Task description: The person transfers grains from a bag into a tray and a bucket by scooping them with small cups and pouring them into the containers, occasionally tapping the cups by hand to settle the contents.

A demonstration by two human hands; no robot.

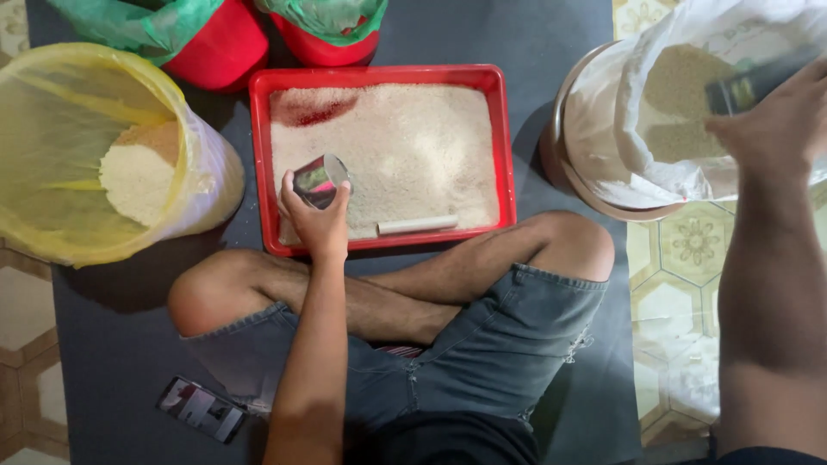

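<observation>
Shiny steel cup (320, 180) is gripped by the left hand (317, 220) over the rectangular red plastic rice tray (383, 76), while the right hand (780, 120) grips a dark scoop (749, 86) inside the white grain sack (663, 129).

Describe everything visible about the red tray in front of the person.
The rectangular red plastic tray lies flat on a dark grey mat, before the crossed legs. Pale rice grain fills it, except a bare patch at its far left corner. A white stick lies near its front. The left hand holds a shiny metal cup over it.
</observation>
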